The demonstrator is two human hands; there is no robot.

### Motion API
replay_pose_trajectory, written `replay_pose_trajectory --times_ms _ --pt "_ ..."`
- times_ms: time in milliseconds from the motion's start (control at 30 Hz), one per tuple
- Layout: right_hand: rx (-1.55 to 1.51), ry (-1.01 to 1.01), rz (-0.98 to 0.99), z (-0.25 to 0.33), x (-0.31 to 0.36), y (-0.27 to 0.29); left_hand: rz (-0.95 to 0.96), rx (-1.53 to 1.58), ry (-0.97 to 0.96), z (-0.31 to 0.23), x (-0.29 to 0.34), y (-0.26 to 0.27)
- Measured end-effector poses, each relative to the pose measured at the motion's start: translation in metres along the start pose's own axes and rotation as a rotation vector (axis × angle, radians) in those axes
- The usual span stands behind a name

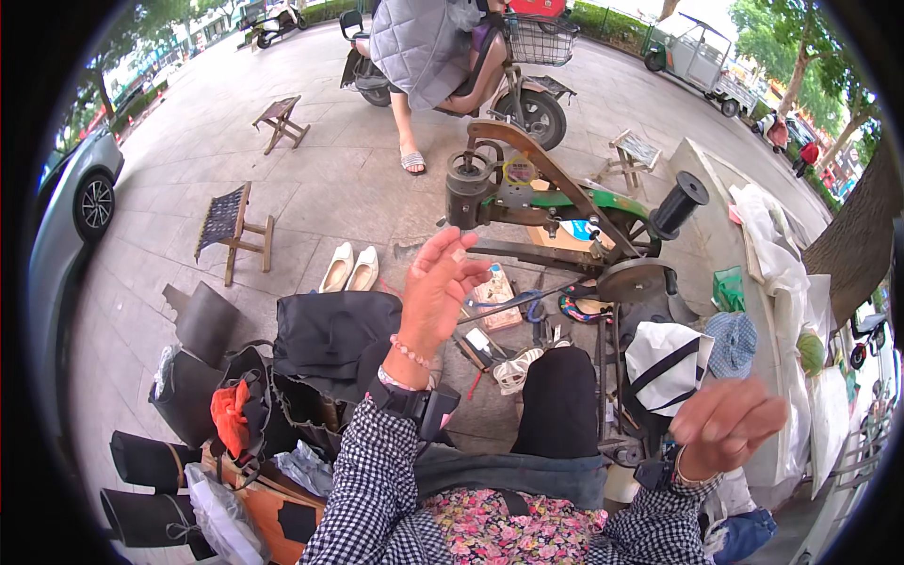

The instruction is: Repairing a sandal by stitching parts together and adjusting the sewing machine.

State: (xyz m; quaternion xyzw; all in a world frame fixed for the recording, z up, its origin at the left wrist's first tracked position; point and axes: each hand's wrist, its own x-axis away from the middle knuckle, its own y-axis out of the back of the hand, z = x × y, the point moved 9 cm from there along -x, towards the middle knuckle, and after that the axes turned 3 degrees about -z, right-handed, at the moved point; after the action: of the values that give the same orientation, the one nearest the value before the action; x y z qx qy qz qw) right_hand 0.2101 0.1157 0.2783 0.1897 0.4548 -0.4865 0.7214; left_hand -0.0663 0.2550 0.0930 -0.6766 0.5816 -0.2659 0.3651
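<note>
My left hand [441, 287] is raised just below the head of a cobbler's hand-crank sewing machine [527, 193]. Its palm is partly turned up, the fingers are loosely bent and apart, and a pale patch shows on one finger. No held thing is visible there. My right hand [733, 424] is lifted to the right with thumb and fingers pinched together; whatever they hold, if anything, is too small to make out. Between that hand and the machine, a white bag with a black strap [667, 363] lies below a large black spool [680, 204] on the machine's arm.
White shoes [348, 270] stand beyond a black cloth [334, 330]. Tools and sandals [520, 369] lie before my knees. Open bags [250, 405] crowd the left. Folding stools [235, 231] and a person's sandaled foot [412, 162] beside a scooter [480, 80] are farther out.
</note>
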Motion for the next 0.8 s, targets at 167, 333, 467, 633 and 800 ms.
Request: replay_pose_trajectory --times_ms 167,333,467,633,800 --pt "-0.117 -0.103 0.161 0.011 0.027 -0.009 -0.02 0.097 0.0 0.003 0.021 -0.026" --pt "-0.185 -0.054 0.444 0.052 0.045 0.005 0.044 -0.717 -0.554 -0.029 0.104 -0.113" --pt "0.184 0.108 0.339 0.07 0.049 -0.001 0.858 -0.921 -1.023 -0.018 0.21 -0.22" --pt "0.477 0.211 0.199 0.077 0.055 0.002 0.901 -0.857 -0.739 0.027 0.217 -0.237" --pt "0.586 0.181 -0.186 0.07 0.047 0.016 0.885 -0.828 -0.754 0.016 0.209 -0.224"
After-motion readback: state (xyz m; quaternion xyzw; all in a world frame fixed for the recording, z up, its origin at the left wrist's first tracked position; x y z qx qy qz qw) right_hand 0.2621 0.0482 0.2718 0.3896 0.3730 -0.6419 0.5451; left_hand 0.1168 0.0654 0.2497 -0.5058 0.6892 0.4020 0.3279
